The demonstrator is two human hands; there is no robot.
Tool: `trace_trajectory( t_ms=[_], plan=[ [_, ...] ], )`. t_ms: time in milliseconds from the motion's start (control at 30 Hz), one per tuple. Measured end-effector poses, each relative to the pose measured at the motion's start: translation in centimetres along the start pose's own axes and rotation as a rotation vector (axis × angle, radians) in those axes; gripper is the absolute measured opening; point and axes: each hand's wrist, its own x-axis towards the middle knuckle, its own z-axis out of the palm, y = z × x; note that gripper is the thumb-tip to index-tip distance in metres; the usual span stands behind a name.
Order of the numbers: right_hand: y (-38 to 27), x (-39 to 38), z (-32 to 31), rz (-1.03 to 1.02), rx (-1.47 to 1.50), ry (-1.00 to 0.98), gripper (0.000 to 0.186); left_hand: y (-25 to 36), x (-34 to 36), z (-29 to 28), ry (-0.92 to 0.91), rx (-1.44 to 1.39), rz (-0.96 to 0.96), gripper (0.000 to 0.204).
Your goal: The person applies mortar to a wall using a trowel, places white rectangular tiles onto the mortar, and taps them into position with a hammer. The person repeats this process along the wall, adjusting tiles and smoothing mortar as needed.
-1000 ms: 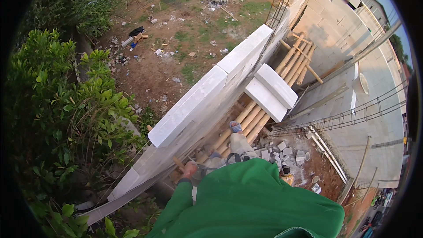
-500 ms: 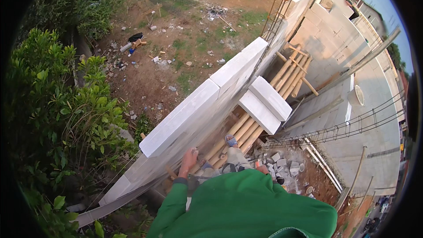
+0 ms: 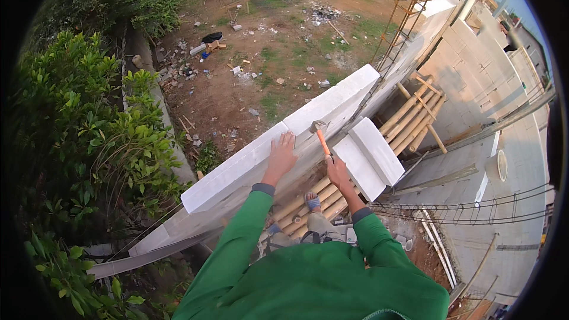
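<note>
My left hand (image 3: 281, 154) lies flat with fingers stretched on a long white wall block (image 3: 231, 172), close to its joint with a second white block (image 3: 335, 96). Both blocks form the top course of a pale block wall (image 3: 178, 220). My right hand (image 3: 338, 173) is closed round the orange handle of a hammer (image 3: 322, 141). The hammer's grey head points up and away from me, close to the wall's inner face below the second block; whether it touches is unclear. Right of the hammer, two loose white blocks (image 3: 374, 154) rest on bamboo poles.
Bamboo poles (image 3: 415, 120) form the platform under my feet. Rusty rebar (image 3: 409, 15) rises beyond the wall. A rebar cage (image 3: 462, 213) crosses the right side, near a hanging bucket (image 3: 496, 166). Leafy bushes (image 3: 89, 136) and littered ground (image 3: 261, 77) lie left of the wall.
My left hand has moved up and forward from beside the wall onto the block's top. My right hand has come forward from near my body, bringing the hammer to the wall.
</note>
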Motion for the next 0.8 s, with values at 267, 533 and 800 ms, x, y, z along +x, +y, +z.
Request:
trace_trajectory(
  t_ms=[267,533,800],
  plan=[
    [-2.6,6.1,0.5,-0.141,-0.123,-0.215,0.044,1.0,2.9,1.2,-0.048,0.115,-0.090,0.094],
    [-5.2,6.3,-1.1,-0.226,-0.196,-0.309,0.043,1.6,3.1,0.9,-0.020,0.093,-0.140,0.081],
    [-2.3,8.3,-0.6,-0.270,-0.208,-0.359,0.043,2.2,2.6,2.4,0.000,0.196,-0.172,0.069]
  ],
)
